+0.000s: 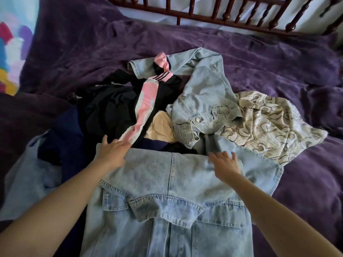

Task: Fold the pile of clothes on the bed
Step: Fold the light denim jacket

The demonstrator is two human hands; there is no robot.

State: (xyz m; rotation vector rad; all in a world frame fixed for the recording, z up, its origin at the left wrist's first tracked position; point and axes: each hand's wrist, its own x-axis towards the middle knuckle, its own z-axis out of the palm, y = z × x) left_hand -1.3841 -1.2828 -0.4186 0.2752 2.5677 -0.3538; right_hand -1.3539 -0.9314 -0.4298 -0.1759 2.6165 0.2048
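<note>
A light blue denim jacket (163,197) lies spread in front of me on the bed, collar toward me. My left hand (113,153) rests on its far left edge with fingers extended. My right hand (225,164) lies flat on its far right part, fingers spread. Behind it sits the pile: a black and pink striped top (141,106), a second pale denim garment (202,97), a beige piece (161,128), a grey patterned sweatshirt (269,125) and dark navy clothing (65,138).
A purple blanket (241,56) covers the bed. A dark wooden spindle headboard (232,12) runs along the far side. A pale blue garment (27,179) lies at the left. A colourful wall or cloth (13,43) shows at far left.
</note>
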